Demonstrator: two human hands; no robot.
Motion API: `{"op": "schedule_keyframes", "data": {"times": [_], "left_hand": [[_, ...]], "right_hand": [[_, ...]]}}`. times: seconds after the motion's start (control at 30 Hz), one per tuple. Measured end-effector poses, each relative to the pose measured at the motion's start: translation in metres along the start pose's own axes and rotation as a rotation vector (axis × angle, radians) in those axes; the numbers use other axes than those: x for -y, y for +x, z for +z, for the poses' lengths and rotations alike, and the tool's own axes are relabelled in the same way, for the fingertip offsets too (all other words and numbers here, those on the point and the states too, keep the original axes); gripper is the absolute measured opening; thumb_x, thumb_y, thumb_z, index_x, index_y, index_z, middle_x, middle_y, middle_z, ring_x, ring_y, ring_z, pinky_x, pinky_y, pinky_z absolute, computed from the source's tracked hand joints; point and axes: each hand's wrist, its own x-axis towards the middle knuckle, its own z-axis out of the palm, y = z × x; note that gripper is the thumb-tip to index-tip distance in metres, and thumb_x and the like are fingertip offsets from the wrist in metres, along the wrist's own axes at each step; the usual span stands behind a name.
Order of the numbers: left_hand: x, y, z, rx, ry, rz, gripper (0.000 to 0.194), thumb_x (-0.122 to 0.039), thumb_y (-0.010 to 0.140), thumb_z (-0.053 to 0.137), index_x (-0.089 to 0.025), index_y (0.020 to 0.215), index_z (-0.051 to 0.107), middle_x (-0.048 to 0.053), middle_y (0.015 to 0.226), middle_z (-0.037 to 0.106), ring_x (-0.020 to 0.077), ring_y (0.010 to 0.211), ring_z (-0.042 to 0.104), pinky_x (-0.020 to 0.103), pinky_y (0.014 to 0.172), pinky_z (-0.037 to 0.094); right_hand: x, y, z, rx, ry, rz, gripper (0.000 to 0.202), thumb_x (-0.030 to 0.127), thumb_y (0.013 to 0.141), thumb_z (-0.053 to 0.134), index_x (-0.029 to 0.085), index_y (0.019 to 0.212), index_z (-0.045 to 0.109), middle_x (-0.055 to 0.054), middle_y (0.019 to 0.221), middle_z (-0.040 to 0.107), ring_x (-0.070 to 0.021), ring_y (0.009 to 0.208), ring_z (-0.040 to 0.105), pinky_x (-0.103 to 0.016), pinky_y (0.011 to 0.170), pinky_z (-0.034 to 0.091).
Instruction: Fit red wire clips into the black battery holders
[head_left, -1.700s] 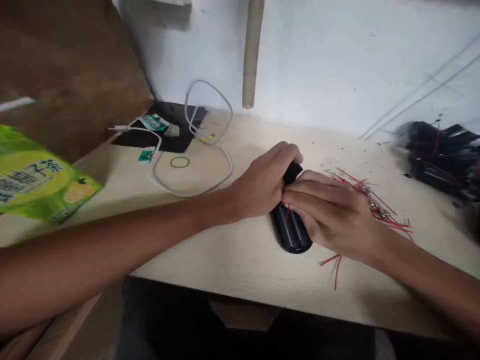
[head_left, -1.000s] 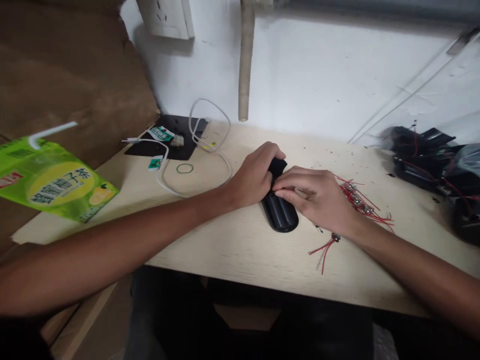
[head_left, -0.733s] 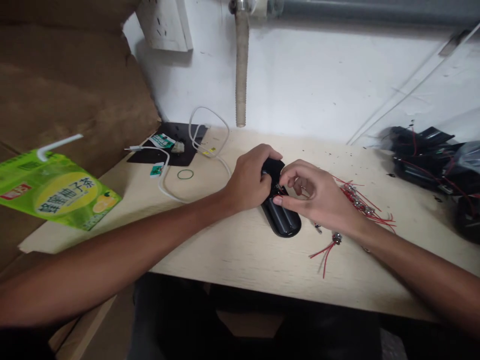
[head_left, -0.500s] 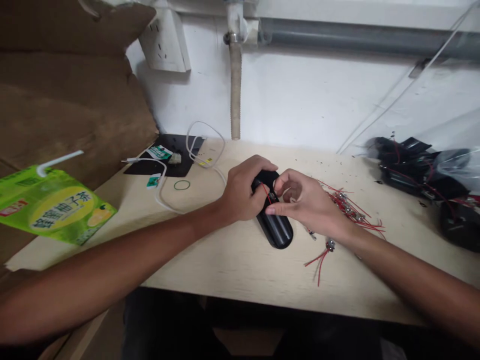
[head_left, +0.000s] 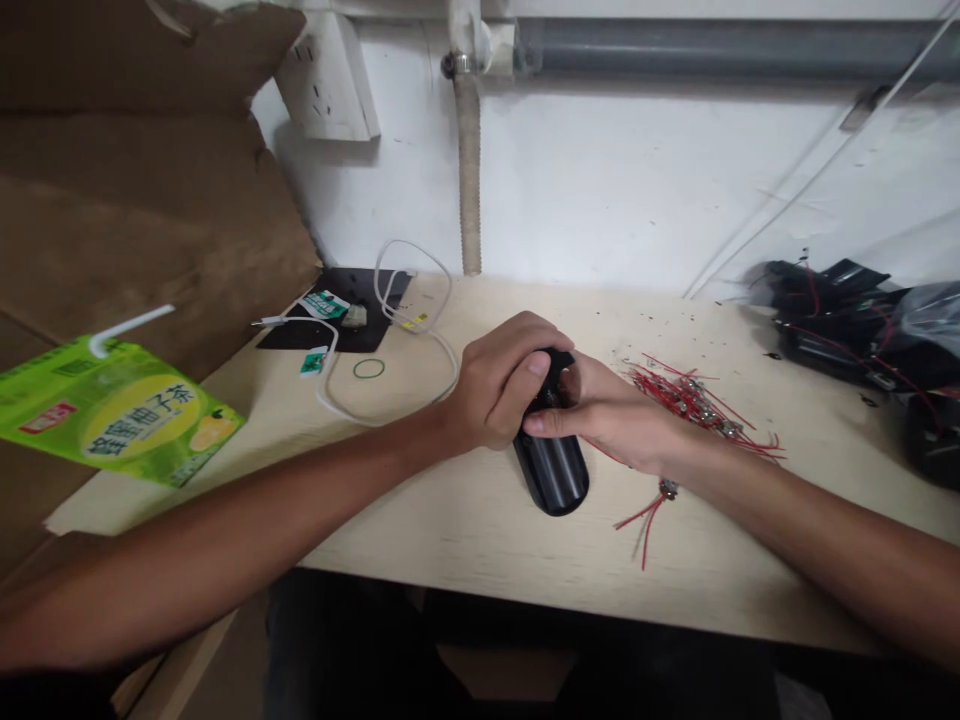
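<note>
A glossy black casing (head_left: 553, 475) with a rounded lower end is held just over the table, tilted away from me. My left hand (head_left: 504, 385) is closed around its upper left side, thumb lying across the top. From the right, my right hand (head_left: 600, 410) grips the same casing, its thumb pressed on the front and the other fingers mostly hidden behind. A short bit of red wire shows below my right hand. Close by on the table lies a small metal part with red wires (head_left: 667, 490). Behind my right wrist is a pile of similar red-wired parts (head_left: 694, 405).
Black casings with red wires (head_left: 840, 330) are heaped at the right, partly under clear plastic. On the left are a green drink carton (head_left: 142, 415) with a straw, a white cable (head_left: 326, 385), a black sheet (head_left: 289, 335) and a green rubber band (head_left: 368, 369). Cardboard (head_left: 150, 210) stands behind.
My left thumb has lifted from the casing's inner side to lie over its top. My right hand has closed in around the casing; the red wire across its front no longer shows.
</note>
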Motion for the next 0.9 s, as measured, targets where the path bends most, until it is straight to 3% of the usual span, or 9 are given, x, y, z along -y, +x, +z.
{"op": "schedule_keyframes", "data": {"times": [0.13, 0.3, 0.4, 0.57, 0.8, 0.9], "left_hand": [[0.003, 0.001, -0.003, 0.032, 0.017, 0.06, 0.029, -0.028, 0.095, 0.032, -0.018, 0.1, 0.059, 0.009, 0.091, 0.063, 0.0185, 0.084, 0.061, 0.035, 0.071, 0.052], [0.001, 0.005, -0.005, -0.009, 0.036, 0.132, 0.032, -0.026, 0.095, 0.031, -0.015, 0.105, 0.06, 0.011, 0.093, 0.062, 0.0189, 0.087, 0.06, 0.036, 0.071, 0.052], [-0.002, 0.007, -0.005, -0.033, 0.041, 0.115, 0.033, -0.024, 0.095, 0.031, -0.015, 0.105, 0.06, 0.011, 0.095, 0.062, 0.0189, 0.087, 0.06, 0.036, 0.072, 0.052], [-0.005, 0.009, -0.007, -0.055, 0.075, 0.029, 0.033, -0.031, 0.096, 0.029, -0.022, 0.105, 0.06, 0.008, 0.098, 0.063, 0.0197, 0.088, 0.061, 0.039, 0.074, 0.053], [-0.01, 0.013, -0.009, -0.076, 0.045, 0.016, 0.035, -0.036, 0.097, 0.03, -0.022, 0.098, 0.062, 0.009, 0.097, 0.064, 0.0202, 0.092, 0.061, 0.04, 0.078, 0.053], [-0.011, 0.016, -0.011, -0.161, -0.076, -0.132, 0.036, -0.043, 0.096, 0.032, -0.024, 0.099, 0.063, 0.007, 0.098, 0.065, 0.02, 0.091, 0.061, 0.039, 0.074, 0.053]], "right_hand": [[-0.002, 0.0, -0.002, -0.045, -0.075, -0.032, 0.049, 0.01, 0.066, 0.072, 0.017, 0.11, 0.05, -0.006, 0.108, 0.058, -0.0229, 0.108, 0.054, -0.038, 0.092, 0.046], [0.0, -0.003, -0.011, 0.079, 0.158, -0.002, 0.032, 0.02, 0.073, 0.072, 0.017, 0.098, 0.053, 0.0, 0.085, 0.057, -0.0146, 0.081, 0.059, -0.028, 0.069, 0.05], [0.004, -0.007, -0.01, 0.142, 0.179, 0.086, 0.035, 0.017, 0.067, 0.075, 0.017, 0.094, 0.053, 0.001, 0.08, 0.057, -0.014, 0.073, 0.059, -0.027, 0.062, 0.05], [0.01, -0.011, 0.001, 0.009, 0.214, 0.167, 0.033, 0.014, 0.065, 0.071, 0.018, 0.089, 0.049, 0.0, 0.074, 0.059, -0.0172, 0.065, 0.062, -0.032, 0.059, 0.052], [0.015, -0.01, 0.003, -0.07, 0.146, 0.072, 0.023, 0.012, 0.066, 0.066, 0.017, 0.083, 0.051, 0.001, 0.066, 0.057, -0.0151, 0.057, 0.059, -0.029, 0.05, 0.048], [0.016, -0.012, 0.0, -0.084, 0.148, 0.092, 0.028, 0.013, 0.063, 0.068, 0.017, 0.086, 0.051, 0.001, 0.066, 0.057, -0.0157, 0.054, 0.059, -0.031, 0.049, 0.05]]}}
